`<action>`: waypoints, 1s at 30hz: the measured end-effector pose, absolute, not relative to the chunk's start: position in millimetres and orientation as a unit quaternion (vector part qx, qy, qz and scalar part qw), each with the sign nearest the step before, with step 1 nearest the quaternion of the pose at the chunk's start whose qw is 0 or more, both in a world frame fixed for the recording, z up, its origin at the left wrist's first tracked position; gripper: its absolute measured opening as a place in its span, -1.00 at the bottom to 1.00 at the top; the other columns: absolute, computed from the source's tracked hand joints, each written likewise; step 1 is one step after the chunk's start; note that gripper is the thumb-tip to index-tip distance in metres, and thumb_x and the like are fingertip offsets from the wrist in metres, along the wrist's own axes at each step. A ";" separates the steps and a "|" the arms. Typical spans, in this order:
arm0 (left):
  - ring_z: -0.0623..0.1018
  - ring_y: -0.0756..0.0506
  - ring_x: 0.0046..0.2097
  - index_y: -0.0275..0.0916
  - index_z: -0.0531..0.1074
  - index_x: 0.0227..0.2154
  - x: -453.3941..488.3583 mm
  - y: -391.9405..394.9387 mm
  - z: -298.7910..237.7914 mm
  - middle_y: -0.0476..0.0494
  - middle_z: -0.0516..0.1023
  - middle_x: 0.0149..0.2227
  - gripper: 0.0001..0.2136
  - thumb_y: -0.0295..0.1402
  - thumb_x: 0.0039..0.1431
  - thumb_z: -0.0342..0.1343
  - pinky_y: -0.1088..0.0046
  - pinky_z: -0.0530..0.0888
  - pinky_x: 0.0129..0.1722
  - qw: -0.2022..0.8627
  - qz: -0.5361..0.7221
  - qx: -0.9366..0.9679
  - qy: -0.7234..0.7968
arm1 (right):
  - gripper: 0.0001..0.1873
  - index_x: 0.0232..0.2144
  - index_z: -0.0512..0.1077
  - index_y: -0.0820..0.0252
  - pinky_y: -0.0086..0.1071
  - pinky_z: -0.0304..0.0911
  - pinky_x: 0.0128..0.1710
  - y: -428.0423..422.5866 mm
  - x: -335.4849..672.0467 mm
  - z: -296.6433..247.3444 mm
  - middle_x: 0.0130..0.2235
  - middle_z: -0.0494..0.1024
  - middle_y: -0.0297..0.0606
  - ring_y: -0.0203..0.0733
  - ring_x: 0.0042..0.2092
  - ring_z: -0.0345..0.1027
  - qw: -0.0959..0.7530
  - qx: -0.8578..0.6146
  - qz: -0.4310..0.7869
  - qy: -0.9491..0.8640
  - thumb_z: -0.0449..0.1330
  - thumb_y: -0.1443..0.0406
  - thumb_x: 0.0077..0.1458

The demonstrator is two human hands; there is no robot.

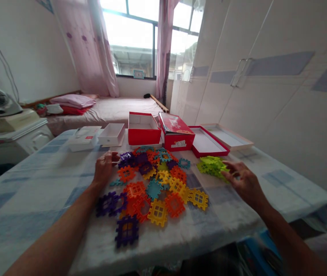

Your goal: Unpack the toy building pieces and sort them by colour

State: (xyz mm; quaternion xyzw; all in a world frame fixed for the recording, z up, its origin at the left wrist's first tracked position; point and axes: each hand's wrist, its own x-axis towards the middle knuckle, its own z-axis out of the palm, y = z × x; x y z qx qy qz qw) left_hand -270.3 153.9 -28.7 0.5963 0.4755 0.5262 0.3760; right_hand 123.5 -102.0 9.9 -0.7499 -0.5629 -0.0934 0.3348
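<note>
My left hand [103, 166] is at the left edge of a mixed heap of plastic interlocking building blocks, its fingers loosely apart beside a purple block [126, 158]. Square and notched at the edges, several have window-like bars. Orange blocks [136, 189], yellow blocks [158, 213] and blue blocks [154, 189] overlap in the heap, partly hiding one another. On the right, my right hand [244, 182] has its thumb and fingers around the edge of a green block [223, 169]. It lies at a separate cluster of green blocks [209, 165]. A purple window block [127, 230] lies nearest me.
Along the table's far side stand white boxes [111, 134], an open red box [144, 136], a red box with a tilted lid [177, 132], a red-rimmed tray [209, 142] and a pale shallow lid [229, 137]. A checked cloth [74, 184] covers the table. Beyond is a bed [117, 107].
</note>
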 end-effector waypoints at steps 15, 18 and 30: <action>0.52 -0.09 -0.40 -0.33 0.44 -0.38 -264.4 149.3 -24.2 -0.19 0.52 -0.44 -0.50 0.05 0.08 -0.13 0.41 0.44 -0.40 0.384 0.536 0.593 0.463 | -0.42 0.10 0.26 0.18 -0.22 0.25 0.05 -53.2 -16.0 2.0 0.11 0.30 -0.07 -0.05 0.07 0.30 0.192 -0.652 0.028 -0.733 0.23 0.24 0.00; 0.53 -0.12 -0.36 -0.31 0.43 -0.35 -267.4 151.2 -24.7 -0.20 0.54 -0.41 -0.53 0.01 0.11 -0.17 0.39 0.45 -0.37 0.366 0.532 0.602 0.470 | -0.48 0.07 0.29 0.19 -0.16 0.26 0.02 -34.1 -21.9 8.8 0.08 0.33 -0.05 -0.03 0.03 0.31 0.197 -0.638 0.010 -0.744 0.19 0.17 0.06; 0.36 -0.18 0.13 -0.08 0.34 0.05 -270.1 43.6 39.3 -0.15 0.39 0.09 -0.59 -0.17 0.13 0.06 0.24 0.31 0.10 0.103 0.234 0.952 0.168 | -0.31 0.13 0.25 0.07 0.08 -0.07 0.16 22.5 -14.6 10.5 0.28 0.06 -0.11 0.15 0.29 -0.20 0.092 -0.582 -0.087 -0.803 0.13 0.42 -0.13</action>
